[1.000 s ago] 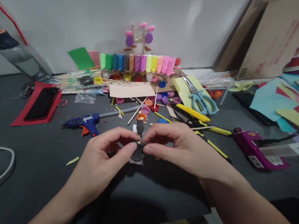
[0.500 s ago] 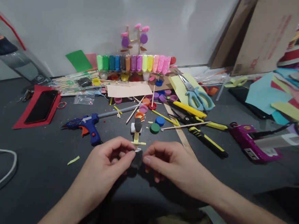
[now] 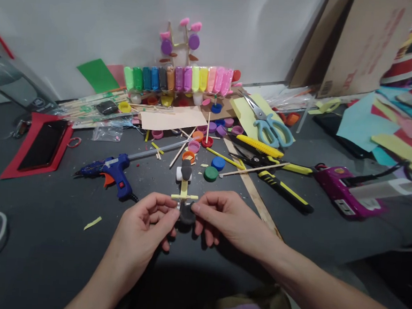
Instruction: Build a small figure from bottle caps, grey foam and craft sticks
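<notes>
A small model lies between my hands, made of pale yellow craft sticks [image 3: 184, 189] set in a cross. Its far end carries a black clay lump [image 3: 186, 170] beside a white round piece [image 3: 179, 174]. At the near end sits a thin, soft black clay piece [image 3: 187, 215]. My left hand [image 3: 146, 225] is closed in a pinch at that piece's left edge. From the other side, the thumb and forefinger of my right hand [image 3: 228, 217] pinch its upper right edge. Fingertips hide part of the model's near end.
A blue glue gun [image 3: 115, 170] lies left, near a phone [image 3: 44, 144] on red paper. Bottle caps [image 3: 210, 174], a utility knife [image 3: 286, 192] and blue-handled scissors [image 3: 271, 131] lie beyond my hands. Packs of coloured clay [image 3: 178, 79] line the back; a purple device [image 3: 344, 190] sits right.
The black clay piece has turned and bent into a rounder shape. My right hand has come in to grip its edge, while my left fingers have shifted slightly left.
</notes>
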{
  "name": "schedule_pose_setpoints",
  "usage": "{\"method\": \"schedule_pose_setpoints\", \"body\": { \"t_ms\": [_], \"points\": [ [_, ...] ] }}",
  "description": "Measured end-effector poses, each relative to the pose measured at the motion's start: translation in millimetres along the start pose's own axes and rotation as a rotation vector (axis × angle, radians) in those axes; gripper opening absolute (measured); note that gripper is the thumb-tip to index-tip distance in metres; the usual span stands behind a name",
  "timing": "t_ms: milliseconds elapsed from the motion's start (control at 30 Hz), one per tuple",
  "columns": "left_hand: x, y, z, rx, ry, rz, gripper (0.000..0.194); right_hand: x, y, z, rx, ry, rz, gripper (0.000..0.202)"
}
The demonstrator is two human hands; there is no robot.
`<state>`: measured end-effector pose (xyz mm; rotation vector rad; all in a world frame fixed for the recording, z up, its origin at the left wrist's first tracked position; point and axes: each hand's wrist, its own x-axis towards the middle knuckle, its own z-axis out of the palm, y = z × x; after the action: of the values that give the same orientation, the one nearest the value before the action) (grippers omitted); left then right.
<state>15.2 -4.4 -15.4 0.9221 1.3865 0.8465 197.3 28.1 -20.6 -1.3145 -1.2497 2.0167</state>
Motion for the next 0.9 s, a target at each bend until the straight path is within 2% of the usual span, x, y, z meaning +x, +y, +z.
{"method": "schedule_pose_setpoints", "body": {
  "t_ms": [267, 433, 633, 800, 900],
  "points": [
    [11.2, -7.6, -1.4, 0.042, -0.018, -0.028, 0.026, 7.4, -2.3, -2.2, -0.053, 0.007, 0.006, 0.033],
    [19.1, -9.6, -4.0, 0.081, -0.011, 0.029, 0.019, 10.2, -3.2, -3.8, -0.057, 0.016, 0.002, 0.030],
    [25.4, -11.2, -8.2, 0.143, 0.011, 0.102, 0.020, 13.7, -1.6, -5.5, -0.035, 0.006, -0.026, 0.027],
    [27.9, -9.4, -12.7, 0.179, -0.009, 0.211, 0.012, 16.0, 0.3, -6.7, -0.025, -0.007, -0.044, 0.026],
    [30.1, -9.4, -14.5, 0.170, -0.024, 0.225, 0.010, 17.0, 1.4, -7.3, -0.017, -0.025, -0.057, 0.027]
  ]
}}
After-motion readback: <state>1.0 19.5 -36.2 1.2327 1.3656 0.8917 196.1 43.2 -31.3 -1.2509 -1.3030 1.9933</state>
